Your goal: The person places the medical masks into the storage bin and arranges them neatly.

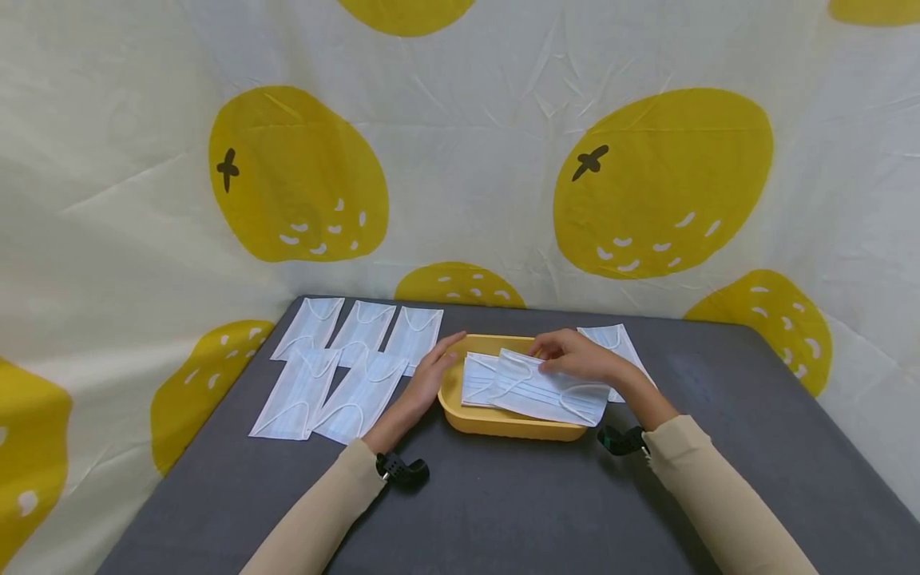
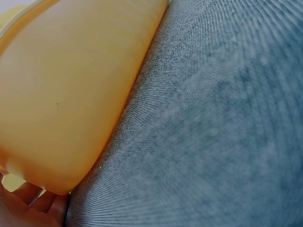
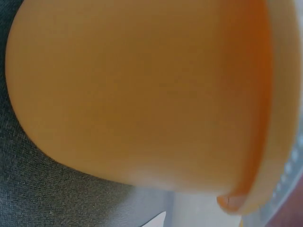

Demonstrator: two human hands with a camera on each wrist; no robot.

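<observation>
Resting on tray: right hand [image 1: 575, 357], fingers pinching top mask [image 1: 549, 390] lying across yellow tray [image 1: 503, 422].
Steadying: left hand [image 1: 430, 375], fingers straight against tray's left rim.
Risk: overhanging mask sliding off onto table [image 1: 503, 503].

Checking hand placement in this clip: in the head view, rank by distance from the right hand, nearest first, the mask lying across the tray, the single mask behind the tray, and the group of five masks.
1. Mask across the yellow tray: under the right hand, touched by its fingers.
2. Single mask: just behind the hand, on the table's right.
3. Group of five masks: far left, beyond the left hand.
</observation>
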